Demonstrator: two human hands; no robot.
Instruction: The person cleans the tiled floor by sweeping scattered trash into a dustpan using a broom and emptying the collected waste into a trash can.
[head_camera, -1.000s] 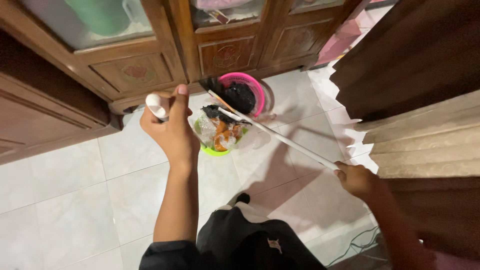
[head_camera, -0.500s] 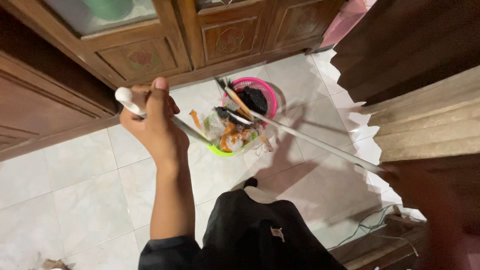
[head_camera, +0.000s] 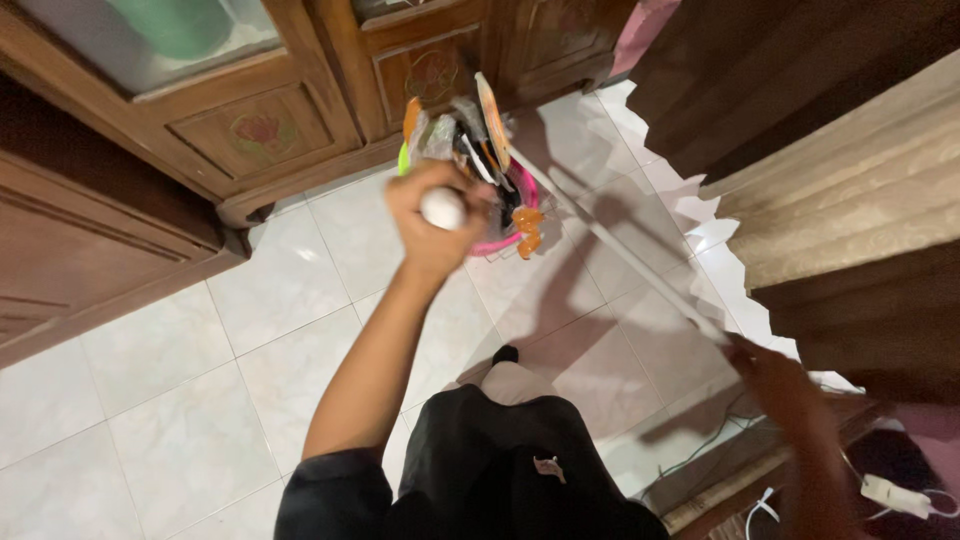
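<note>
My left hand (head_camera: 428, 232) is closed around the white handle end (head_camera: 443, 209) of a green dustpan (head_camera: 403, 158). The pan is raised and tilted, heaped with plastic wrappers and orange scraps (head_camera: 488, 112). It hangs right above a pink basket (head_camera: 497, 245), of which only the rim shows below the hand. At the lower right my blurred right hand (head_camera: 772, 378) grips a long white broom stick (head_camera: 620, 252) that slants up toward the basket. The broom's head is hidden behind the rubbish.
A carved wooden cabinet (head_camera: 250, 125) with glass doors runs along the top. Beige and brown curtains (head_camera: 850, 190) hang at the right. A thin cable (head_camera: 700, 452) and a white plug adapter (head_camera: 890, 494) lie at the lower right. The floor is white tile (head_camera: 150, 400).
My left hand has lifted the loaded dustpan off the floor and swung it right, over the pink basket. My right hand slid lower right with the broom stick.
</note>
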